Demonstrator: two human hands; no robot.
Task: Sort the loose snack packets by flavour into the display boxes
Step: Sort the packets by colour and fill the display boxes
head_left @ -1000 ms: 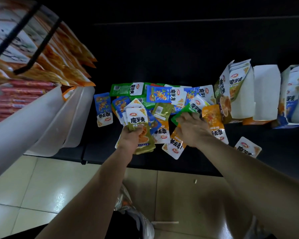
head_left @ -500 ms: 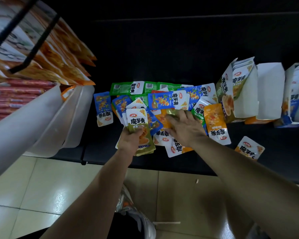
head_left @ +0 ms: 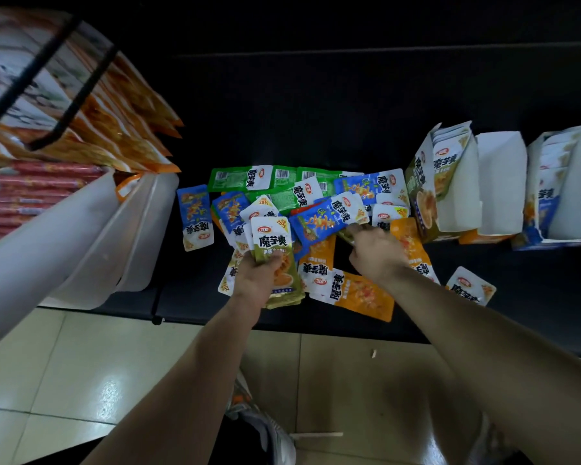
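At nine to ten o'clock, white plastic bins [head_left: 91, 236] slope down toward the dark shelf [head_left: 349, 105], with red packets [head_left: 31, 189] stacked behind them and orange bags [head_left: 128, 129] hanging from a black wire hook [head_left: 64, 105] above. Just right of the bins, a blue packet [head_left: 194, 217] lies alone at the left edge of the loose pile. Behind it, toward twelve o'clock, green packets [head_left: 245, 177] lie flat in a row along the back of the pile.

The left hand [head_left: 255, 280] is closed around a stack of olive-green packets [head_left: 275, 260], held upright with the print facing the camera, at the near edge of the pile. Just right of that stack, orange packets [head_left: 359, 295] lie flat near the shelf's front edge, and a blue packet [head_left: 329, 218] lies tilted on top of the heap at the centre.

The right hand [head_left: 378, 251] is knuckles-up over the pile, its fingers curled down onto what looks like an olive-green packet [head_left: 348, 233] at the fingertips; whether it actually grips it I cannot tell. A single orange-and-white packet [head_left: 470, 286] lies apart at four o'clock from that hand.

At two o'clock stand the display boxes: an olive-green box [head_left: 423, 193] with packets filed upright inside, a white box [head_left: 498, 182] beside it whose contents cannot be seen, and a blue box [head_left: 564, 186] at the far right, also holding upright packets.
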